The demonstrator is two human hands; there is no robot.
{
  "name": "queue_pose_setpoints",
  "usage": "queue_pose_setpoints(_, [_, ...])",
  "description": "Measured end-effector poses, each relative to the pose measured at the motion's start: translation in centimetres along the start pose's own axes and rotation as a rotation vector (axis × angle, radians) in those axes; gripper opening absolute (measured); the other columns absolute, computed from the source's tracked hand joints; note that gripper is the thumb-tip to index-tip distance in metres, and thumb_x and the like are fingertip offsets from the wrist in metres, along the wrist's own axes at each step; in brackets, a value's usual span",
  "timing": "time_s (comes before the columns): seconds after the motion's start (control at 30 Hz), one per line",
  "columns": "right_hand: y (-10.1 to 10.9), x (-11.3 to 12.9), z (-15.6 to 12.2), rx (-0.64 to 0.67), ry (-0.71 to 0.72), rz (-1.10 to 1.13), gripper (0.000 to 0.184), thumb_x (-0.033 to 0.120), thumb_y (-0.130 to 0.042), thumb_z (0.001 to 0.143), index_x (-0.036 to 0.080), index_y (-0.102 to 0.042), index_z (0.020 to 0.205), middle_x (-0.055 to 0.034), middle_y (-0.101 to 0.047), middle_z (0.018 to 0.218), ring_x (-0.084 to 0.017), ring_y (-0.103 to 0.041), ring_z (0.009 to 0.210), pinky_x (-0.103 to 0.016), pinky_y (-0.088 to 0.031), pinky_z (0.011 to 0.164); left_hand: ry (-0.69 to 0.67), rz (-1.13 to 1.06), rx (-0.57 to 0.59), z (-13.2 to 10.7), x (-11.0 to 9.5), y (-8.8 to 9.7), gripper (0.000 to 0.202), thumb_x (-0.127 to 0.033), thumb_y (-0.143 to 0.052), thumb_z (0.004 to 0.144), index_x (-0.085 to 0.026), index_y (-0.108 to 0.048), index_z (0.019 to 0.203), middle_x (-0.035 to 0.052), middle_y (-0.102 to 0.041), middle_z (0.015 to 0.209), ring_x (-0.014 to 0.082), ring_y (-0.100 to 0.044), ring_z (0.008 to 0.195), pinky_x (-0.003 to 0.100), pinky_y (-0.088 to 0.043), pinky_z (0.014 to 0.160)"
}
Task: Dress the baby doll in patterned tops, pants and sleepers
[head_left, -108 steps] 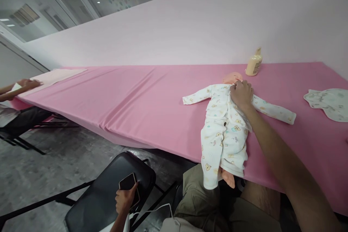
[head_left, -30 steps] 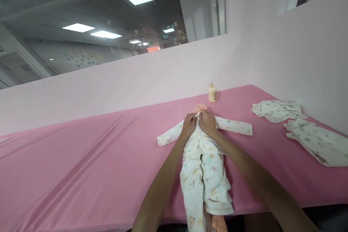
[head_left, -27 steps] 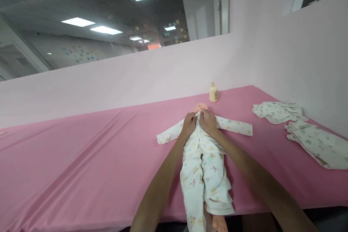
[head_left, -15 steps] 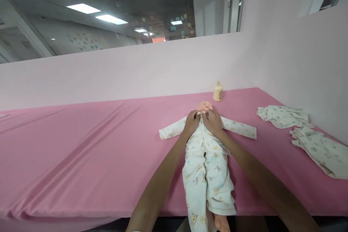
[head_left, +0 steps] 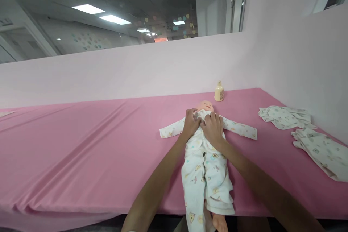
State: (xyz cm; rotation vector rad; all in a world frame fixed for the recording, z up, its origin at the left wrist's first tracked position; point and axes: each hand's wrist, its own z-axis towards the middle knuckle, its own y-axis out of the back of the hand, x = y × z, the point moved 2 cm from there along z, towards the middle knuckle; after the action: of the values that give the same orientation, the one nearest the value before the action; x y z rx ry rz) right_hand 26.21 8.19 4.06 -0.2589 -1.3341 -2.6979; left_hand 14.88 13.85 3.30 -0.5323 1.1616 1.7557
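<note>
A baby doll (head_left: 204,106) lies on its back on the pink-covered table (head_left: 95,152), head away from me. It wears a white printed top (head_left: 239,129) with both sleeves spread sideways, and matching trousers (head_left: 195,179). One bare foot (head_left: 219,222) pokes out past the near table edge. On the doll's chest, my left hand (head_left: 191,124) pinches the front edge of the top with curled fingers. Close beside it, my right hand (head_left: 212,127) also has its fingers bent onto the top's front. The exact spot between the fingertips is partly hidden.
A pale yellow pump bottle (head_left: 219,92) stands behind the doll near the wall. At the right lie two white printed garments (head_left: 286,117), the nearer garment (head_left: 323,152) beside the right wall. A window (head_left: 108,11) runs above the back wall.
Both hands have moved slightly down from the doll's neckline to its chest, so the collar now shows. The doll and the other things have stayed in place.
</note>
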Motion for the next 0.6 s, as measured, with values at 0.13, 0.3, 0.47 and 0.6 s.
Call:
queue_pose_setpoints(0.13, [0.2,-0.7,0.1,0.111,-0.12,0.063,0.017,0.023,-0.051,0.088,0.015,-0.065,0.086,-0.0123,-0.067,0.095,-0.026,-0.059,0.09,-0.035,-0.038,0.074,-0.217,0.163,0.059,-0.6,-0.8,0.2,0.019,-0.013,-0.05,0.082,-0.02,-0.062,0.095,0.0073,-0.054,0.11,0.0195,-0.052,0.11,0.034,-0.042,0.098])
queue_pose_setpoints(0.3, [0.2,-1.8,0.4,0.197,-0.168,0.129,0.02,0.027,-0.051,0.09,0.017,-0.066,0.081,-0.0088,-0.069,0.083,-0.021,-0.062,0.079,-0.029,-0.034,0.063,-0.253,0.249,0.211,-0.7,-0.9,0.0,0.018,-0.025,-0.053,0.089,-0.022,-0.067,0.1,0.0061,-0.064,0.105,0.0219,-0.053,0.108,0.039,-0.04,0.098])
queue_pose_setpoints(0.47, [0.0,-2.9,0.8,0.2,-0.092,0.1,0.016,0.023,-0.052,0.088,0.018,-0.065,0.082,-0.0085,-0.068,0.088,-0.02,-0.062,0.075,-0.029,-0.032,0.06,-0.191,0.26,0.27,-0.9,-1.4,0.5,0.029,-0.035,-0.059,0.087,-0.027,-0.067,0.114,0.0052,-0.06,0.11,0.021,-0.055,0.107,0.037,-0.042,0.096])
queue_pose_setpoints(0.6, [-0.2,-3.4,1.0,0.197,-0.026,0.041,0.014,0.022,-0.051,0.089,0.017,-0.064,0.087,-0.0117,-0.067,0.094,-0.023,-0.063,0.078,-0.03,-0.034,0.061,-0.15,0.277,0.3,-1.1,-1.7,0.7,0.035,-0.038,-0.062,0.085,-0.026,-0.066,0.118,0.006,-0.058,0.111,0.0218,-0.057,0.105,0.037,-0.044,0.094])
